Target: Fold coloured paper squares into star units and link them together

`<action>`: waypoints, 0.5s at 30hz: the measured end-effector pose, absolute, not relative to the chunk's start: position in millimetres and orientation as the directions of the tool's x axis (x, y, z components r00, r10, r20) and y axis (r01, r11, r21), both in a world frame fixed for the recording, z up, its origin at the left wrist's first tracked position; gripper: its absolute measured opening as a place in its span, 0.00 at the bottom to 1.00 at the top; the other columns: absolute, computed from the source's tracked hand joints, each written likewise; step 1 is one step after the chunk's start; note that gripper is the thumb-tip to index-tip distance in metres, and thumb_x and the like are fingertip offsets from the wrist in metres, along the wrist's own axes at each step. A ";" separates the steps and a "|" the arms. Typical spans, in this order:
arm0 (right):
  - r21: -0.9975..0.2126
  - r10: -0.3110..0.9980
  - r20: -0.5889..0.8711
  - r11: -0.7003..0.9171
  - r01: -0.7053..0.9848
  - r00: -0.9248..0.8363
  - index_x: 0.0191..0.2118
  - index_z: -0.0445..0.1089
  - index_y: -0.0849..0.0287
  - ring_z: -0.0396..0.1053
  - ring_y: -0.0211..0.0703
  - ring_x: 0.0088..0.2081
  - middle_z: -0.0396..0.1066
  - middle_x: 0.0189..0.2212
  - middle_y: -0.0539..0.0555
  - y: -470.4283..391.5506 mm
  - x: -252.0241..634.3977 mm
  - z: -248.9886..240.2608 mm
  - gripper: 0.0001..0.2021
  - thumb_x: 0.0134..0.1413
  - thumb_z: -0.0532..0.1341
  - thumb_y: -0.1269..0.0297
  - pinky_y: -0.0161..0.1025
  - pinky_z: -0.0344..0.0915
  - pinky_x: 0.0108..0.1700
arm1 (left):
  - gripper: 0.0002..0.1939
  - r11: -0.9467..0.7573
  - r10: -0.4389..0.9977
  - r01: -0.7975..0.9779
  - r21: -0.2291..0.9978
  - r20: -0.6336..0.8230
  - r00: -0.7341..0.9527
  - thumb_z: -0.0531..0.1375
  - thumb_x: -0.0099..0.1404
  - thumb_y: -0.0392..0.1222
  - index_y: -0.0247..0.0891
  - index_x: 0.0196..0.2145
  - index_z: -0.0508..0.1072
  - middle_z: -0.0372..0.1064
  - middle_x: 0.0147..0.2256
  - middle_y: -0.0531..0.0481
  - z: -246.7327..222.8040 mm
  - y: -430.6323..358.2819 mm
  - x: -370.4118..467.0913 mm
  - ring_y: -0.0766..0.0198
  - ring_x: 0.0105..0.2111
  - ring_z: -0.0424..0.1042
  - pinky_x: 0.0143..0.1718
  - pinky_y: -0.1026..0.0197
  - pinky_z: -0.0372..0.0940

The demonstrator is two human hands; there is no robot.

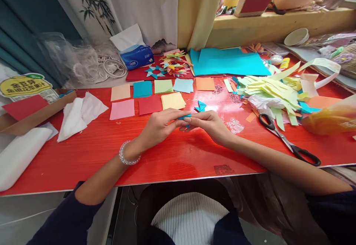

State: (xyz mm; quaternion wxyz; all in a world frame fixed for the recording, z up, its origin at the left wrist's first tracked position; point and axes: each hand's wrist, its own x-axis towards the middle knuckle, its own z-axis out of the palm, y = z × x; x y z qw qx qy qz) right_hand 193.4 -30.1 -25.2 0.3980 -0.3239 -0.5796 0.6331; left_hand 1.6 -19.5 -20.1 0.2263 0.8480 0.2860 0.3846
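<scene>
Both hands together at centre, fingertips meeting

Left hand (pixel 160 126) curled, bracelet at wrist; right hand (pixel 210 123) pinching, fingers bent; forearms angled inward, bare below dark sleeves

Both forearms are bare, with dark navy sleeves pushed up near the elbows. A beaded silver-white bracelet (pixel 128 155) circles the wrist behind the left hand (pixel 160 126); the right hand (pixel 210 123) wears nothing. Below the bracelet, a white ribbed knit top (pixel 191 215) shows under the open navy garment.
</scene>
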 end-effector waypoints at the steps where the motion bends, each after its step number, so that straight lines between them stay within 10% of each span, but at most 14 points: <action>1: -0.991 0.876 0.039 -0.026 -0.128 -0.481 0.35 0.78 0.59 0.75 0.39 0.35 0.77 0.31 0.54 -29.8 193.2 -25.0 0.12 0.55 0.63 0.57 0.39 0.72 0.40 | 0.14 -0.708 0.685 0.313 0.633 0.510 0.520 0.59 0.65 0.39 0.39 0.47 0.75 0.76 0.44 0.46 -19.6 -20.4 1.9 0.62 0.44 0.74 0.44 0.62 0.69; 15: -0.980 0.890 0.094 0.162 0.117 -0.446 0.37 0.70 0.62 0.72 0.38 0.31 0.70 0.30 0.52 -23.4 196.8 -31.0 0.16 0.58 0.59 0.52 0.38 0.72 0.36 | 0.14 -0.196 0.953 0.154 0.968 0.151 0.261 0.64 0.58 0.47 0.37 0.40 0.77 0.76 0.38 0.48 -15.4 -20.1 8.8 0.66 0.33 0.72 0.36 0.63 0.69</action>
